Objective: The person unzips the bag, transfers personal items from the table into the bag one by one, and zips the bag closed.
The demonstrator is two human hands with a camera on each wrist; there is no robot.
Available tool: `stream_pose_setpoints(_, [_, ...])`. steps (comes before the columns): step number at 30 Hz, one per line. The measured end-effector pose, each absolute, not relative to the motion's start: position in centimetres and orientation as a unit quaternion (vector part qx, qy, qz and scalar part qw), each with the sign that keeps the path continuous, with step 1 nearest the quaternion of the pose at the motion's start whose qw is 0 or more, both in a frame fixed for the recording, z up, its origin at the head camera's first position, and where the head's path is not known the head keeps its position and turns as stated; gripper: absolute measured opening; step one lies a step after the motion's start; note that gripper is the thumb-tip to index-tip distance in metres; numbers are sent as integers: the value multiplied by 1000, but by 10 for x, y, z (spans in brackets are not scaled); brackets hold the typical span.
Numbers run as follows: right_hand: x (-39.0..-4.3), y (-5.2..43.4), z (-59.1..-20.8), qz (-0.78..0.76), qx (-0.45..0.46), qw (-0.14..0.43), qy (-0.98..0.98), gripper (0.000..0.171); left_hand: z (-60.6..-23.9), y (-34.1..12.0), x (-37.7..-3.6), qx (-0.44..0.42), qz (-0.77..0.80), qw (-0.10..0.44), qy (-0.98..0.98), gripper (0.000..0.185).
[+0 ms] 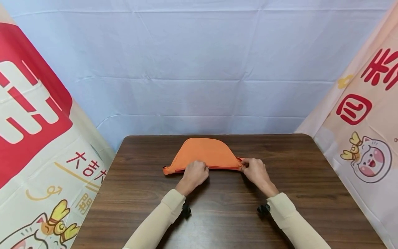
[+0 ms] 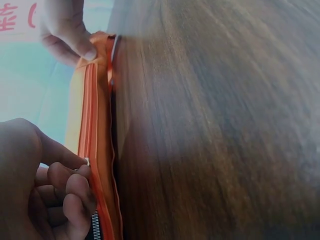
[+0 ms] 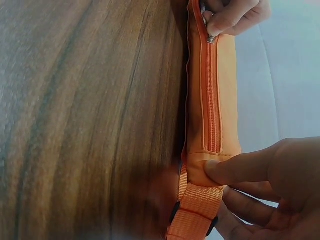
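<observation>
An orange waist bag [image 1: 206, 152] lies on the brown table, its curved edge at the back and its zipper along the near side. My left hand [image 1: 196, 173] pinches the small metal zipper pull [image 3: 210, 39] near the bag's middle. Between that slider and the right end, the zipper teeth [image 3: 213, 95] are joined; on the other side they are parted, as bare teeth [image 2: 96, 225] below the left fingers show. The right hand [image 1: 256, 171] grips the bag's right end between thumb and fingers, beside the orange webbing strap [image 3: 195, 212].
A dark buckle [image 3: 174, 212] sits on the strap by the right hand. The wood-grain table [image 1: 230, 214] extends around the bag. Behind it hangs a pale cloth [image 1: 199, 69], with printed cloths [image 1: 40, 138] at both sides.
</observation>
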State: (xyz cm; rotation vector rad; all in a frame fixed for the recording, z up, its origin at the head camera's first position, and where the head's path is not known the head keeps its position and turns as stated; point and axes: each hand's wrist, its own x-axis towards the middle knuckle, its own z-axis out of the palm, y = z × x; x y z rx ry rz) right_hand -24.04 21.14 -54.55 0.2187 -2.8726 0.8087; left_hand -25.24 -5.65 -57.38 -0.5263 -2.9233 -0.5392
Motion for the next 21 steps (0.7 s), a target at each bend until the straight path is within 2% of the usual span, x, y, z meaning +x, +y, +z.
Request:
stream_pose_setpoints(12, [-240, 212, -547, 271, 70, 77, -957, 9, -573, -69, -249, -159, -198, 49, -966, 51])
stream_pose_setpoints(21, [-240, 212, -547, 268, 70, 75, -958, 8, -575, -75, -248, -147, -212, 64, -964, 45])
